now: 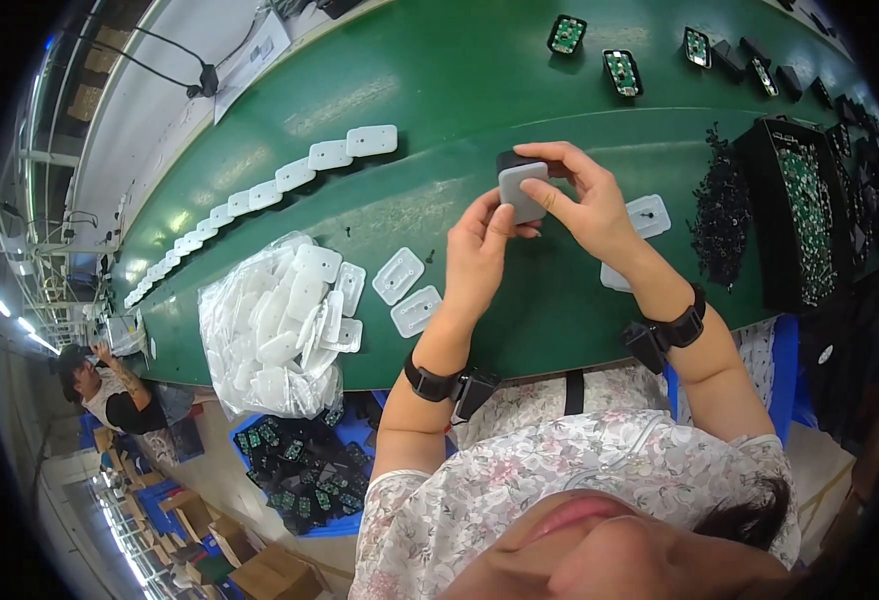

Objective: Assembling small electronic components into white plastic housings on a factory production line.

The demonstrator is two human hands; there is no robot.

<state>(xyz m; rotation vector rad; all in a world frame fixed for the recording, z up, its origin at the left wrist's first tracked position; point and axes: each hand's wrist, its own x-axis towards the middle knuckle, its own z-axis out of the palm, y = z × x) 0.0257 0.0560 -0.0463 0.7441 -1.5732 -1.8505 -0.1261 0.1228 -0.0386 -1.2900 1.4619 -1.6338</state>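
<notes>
Above the green table, both my hands hold a small plastic case with a pale grey cover and a black shell behind it. My left hand grips the case from its left and lower side, thumb in front. My right hand is closed round its right and upper side, thumb pressed on the cover. Whether the two halves are fully joined I cannot tell. Nearest my left forearm lie two white cover pieces, hollow side up. Other white covers lie partly hidden behind my right forearm.
A row of white covers runs along the green table. A clear bag of covers sits left. Open black shells with green circuit boards lie far right, near a heap of small black parts and a black box of boards.
</notes>
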